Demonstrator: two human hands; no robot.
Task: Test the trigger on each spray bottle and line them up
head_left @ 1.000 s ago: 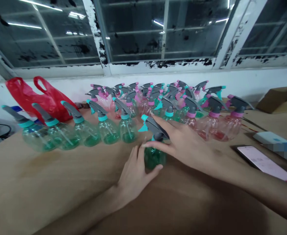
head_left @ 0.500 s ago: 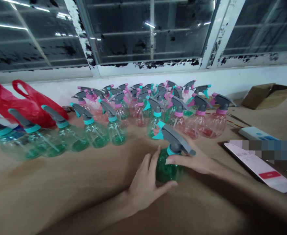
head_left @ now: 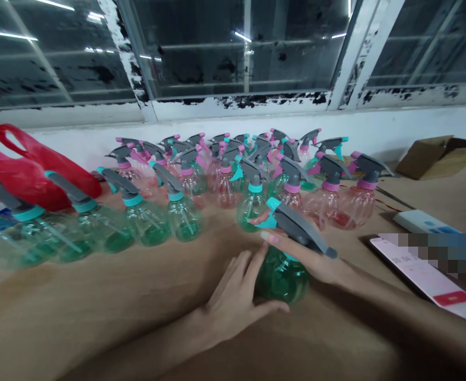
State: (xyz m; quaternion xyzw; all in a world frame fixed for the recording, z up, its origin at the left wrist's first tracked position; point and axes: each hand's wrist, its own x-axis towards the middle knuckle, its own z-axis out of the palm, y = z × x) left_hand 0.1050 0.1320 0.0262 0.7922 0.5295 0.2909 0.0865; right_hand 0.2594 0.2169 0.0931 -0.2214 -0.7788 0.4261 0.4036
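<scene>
A round green spray bottle [head_left: 283, 278] stands on the tabletop, its grey spray head carrying a turquoise nozzle, trigger and collar. My right hand [head_left: 312, 259] wraps round its neck just under the head, with the thumb across the near side and fingers showing beyond the trigger. My left hand [head_left: 233, 296] cups the bottle's left side, fingers against the body and thumb stretched along its near base. Just behind the held bottle is another green spray bottle [head_left: 252, 209].
A row of green spray bottles [head_left: 185, 219] runs to the left. Pink and green ones [head_left: 227, 185] crowd the back. A red plastic bag [head_left: 46, 174] lies left; a phone [head_left: 419, 264], a white device [head_left: 427, 221] and an open cardboard box [head_left: 431, 156] are on the right.
My right thumb has moved up from the bottle's body to the neck below the spray head. The bottle sits slightly farther right in view, and my left hand stays at its side.
</scene>
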